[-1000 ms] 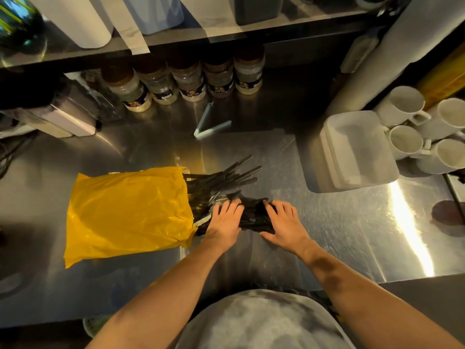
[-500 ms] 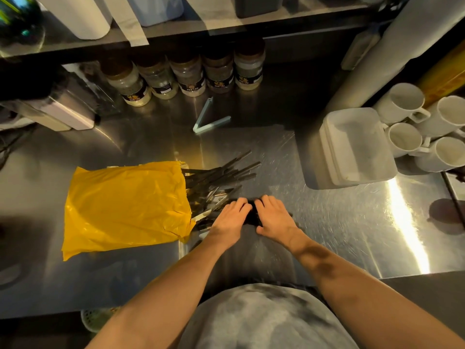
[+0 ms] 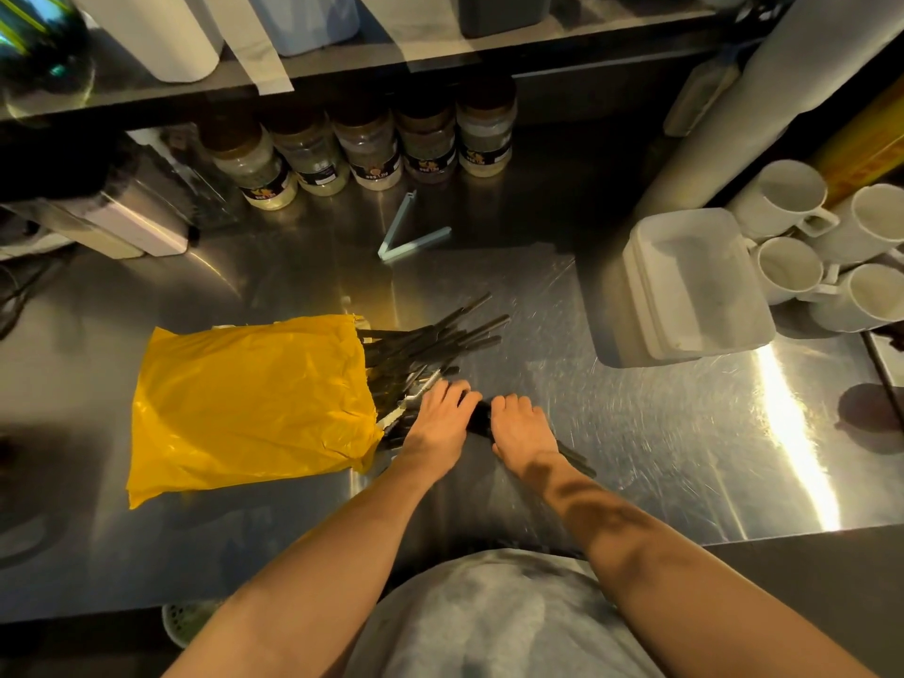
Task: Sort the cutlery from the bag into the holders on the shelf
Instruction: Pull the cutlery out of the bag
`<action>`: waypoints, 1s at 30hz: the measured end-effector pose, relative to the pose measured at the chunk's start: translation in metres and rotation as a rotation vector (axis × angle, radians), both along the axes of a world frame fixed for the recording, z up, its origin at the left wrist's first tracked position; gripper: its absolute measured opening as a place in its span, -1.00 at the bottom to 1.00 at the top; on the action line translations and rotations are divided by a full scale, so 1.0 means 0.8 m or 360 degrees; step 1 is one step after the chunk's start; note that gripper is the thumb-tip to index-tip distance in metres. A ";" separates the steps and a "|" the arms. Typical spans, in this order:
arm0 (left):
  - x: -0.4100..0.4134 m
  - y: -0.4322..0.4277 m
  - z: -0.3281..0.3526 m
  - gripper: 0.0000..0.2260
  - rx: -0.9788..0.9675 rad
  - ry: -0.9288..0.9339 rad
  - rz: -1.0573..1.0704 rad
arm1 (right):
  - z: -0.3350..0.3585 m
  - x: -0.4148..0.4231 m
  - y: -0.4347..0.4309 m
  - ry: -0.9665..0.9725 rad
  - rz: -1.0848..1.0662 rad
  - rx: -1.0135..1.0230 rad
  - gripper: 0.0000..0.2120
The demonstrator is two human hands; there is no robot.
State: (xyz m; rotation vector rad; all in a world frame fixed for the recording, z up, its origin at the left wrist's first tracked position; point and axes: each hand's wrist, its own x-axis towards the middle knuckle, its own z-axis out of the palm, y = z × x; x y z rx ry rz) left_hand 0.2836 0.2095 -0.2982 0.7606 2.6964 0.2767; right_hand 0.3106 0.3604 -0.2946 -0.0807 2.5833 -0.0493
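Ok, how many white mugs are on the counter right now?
4 mugs, clustered at the counter's right edge beside the white tub: back left, back right, front left, front right. Others may sit beyond the frame.

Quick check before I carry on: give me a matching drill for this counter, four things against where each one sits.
Things:
1. yellow bag
2. mugs
3. spice jars
4. clip

Places:
a. at the back, under the shelf
b. right end of the counter
c. mid-counter, in front of the jars, lying open
d. left side, cutlery spilling from its mouth

Pairs: 1-d, 2-b, 3-a, 4-c
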 end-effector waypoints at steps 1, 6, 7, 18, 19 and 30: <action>0.001 0.000 0.001 -0.46 -0.0037 0.0008 0.0014 | -0.001 0.002 0.000 0.0006 -0.0005 0.0015 -0.61; 0.002 -0.009 0.003 -0.45 -0.0210 0.0026 0.0086 | -0.007 0.009 0.004 0.0035 -0.0032 0.0012 -0.62; 0.003 -0.012 0.001 -0.41 -0.0209 0.0018 0.0115 | -0.007 0.009 0.006 0.0039 -0.0040 -0.0018 -0.63; -0.002 -0.031 0.002 -0.20 0.0010 -0.0071 0.0776 | 0.010 0.016 0.049 0.0088 0.0000 -0.0199 -0.65; -0.004 -0.031 0.004 -0.22 0.0017 -0.0092 0.0787 | 0.013 0.017 0.054 0.0077 -0.0006 -0.0198 -0.66; -0.013 -0.029 0.007 -0.39 -0.0202 0.0003 0.0756 | 0.031 0.036 0.106 -0.0099 -0.0286 -0.0412 -0.79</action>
